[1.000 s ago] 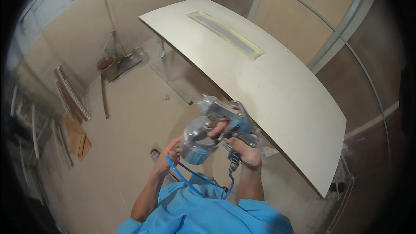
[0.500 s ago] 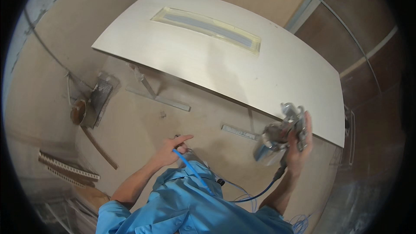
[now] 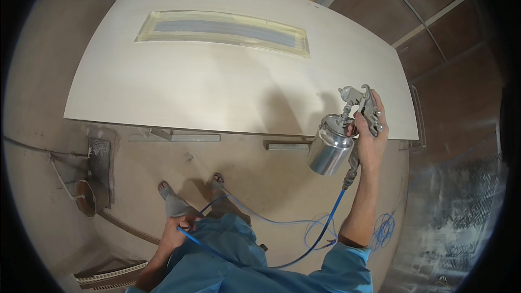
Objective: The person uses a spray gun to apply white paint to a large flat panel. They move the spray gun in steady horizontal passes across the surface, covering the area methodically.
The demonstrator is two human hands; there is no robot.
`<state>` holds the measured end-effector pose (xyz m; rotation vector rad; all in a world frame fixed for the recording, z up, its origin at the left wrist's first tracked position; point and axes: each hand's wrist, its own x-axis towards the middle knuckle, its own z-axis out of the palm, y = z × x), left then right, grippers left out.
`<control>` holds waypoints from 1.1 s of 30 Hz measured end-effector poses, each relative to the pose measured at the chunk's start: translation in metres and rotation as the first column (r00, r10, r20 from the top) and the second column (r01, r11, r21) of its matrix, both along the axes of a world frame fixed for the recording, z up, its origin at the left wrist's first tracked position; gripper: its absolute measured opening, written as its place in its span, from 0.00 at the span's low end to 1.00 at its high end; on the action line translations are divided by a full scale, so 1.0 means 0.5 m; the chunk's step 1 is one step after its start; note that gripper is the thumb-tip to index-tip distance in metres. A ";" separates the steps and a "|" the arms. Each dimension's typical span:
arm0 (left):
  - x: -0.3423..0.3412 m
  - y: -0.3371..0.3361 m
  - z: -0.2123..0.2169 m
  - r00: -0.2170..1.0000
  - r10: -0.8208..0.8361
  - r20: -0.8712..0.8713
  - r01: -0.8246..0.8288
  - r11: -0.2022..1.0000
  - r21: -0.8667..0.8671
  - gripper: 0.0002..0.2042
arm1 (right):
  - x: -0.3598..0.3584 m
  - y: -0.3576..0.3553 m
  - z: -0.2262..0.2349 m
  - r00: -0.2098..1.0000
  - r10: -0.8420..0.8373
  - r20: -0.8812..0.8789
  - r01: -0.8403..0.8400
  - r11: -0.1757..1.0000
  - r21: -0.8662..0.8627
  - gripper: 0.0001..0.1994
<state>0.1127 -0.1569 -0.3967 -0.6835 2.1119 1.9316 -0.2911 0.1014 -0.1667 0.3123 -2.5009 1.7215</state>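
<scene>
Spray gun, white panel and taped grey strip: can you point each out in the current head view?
Spray gun (image 3: 330,147): head view, on its silver cup.
White panel (image 3: 217,87): head view, on its bare surface.
Taped grey strip (image 3: 225,29): head view, on its grey middle.

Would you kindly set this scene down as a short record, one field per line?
Right hand: gripping a metal spray gun with a cylindrical cup
Left hand: holding a blue hose
Work surface: large white panel
Panel detail: grey strip bordered by yellowish tape
Floor, right: blue coil
Floor, left: bucket
</scene>
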 end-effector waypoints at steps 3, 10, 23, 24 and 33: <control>0.035 -0.058 -0.016 0.998 0.062 0.017 -0.063 0.997 0.050 0.23 | 0.025 -0.071 0.006 1.000 0.023 -0.003 -0.023 0.998 0.054 0.30; 0.123 -0.239 -0.017 1.000 0.014 0.004 -0.014 1.000 -0.009 0.39 | 0.143 -0.277 0.035 0.998 0.055 0.016 -0.055 0.998 0.038 0.30; 0.213 -0.591 -0.013 0.991 0.129 0.046 -0.135 0.979 0.151 0.49 | 0.260 -0.793 0.010 0.947 0.279 0.160 -0.280 0.960 -0.012 0.33; 0.242 -0.610 -0.008 0.988 0.134 0.070 -0.144 0.976 0.162 0.49 | 0.286 -0.825 0.012 0.930 0.324 0.173 -0.322 0.946 -0.038 0.33; 0.339 -0.704 -0.009 0.978 0.200 0.066 -0.209 0.957 0.202 0.51 | 0.403 -0.987 -0.008 0.863 0.466 0.195 -0.411 0.872 -0.265 0.34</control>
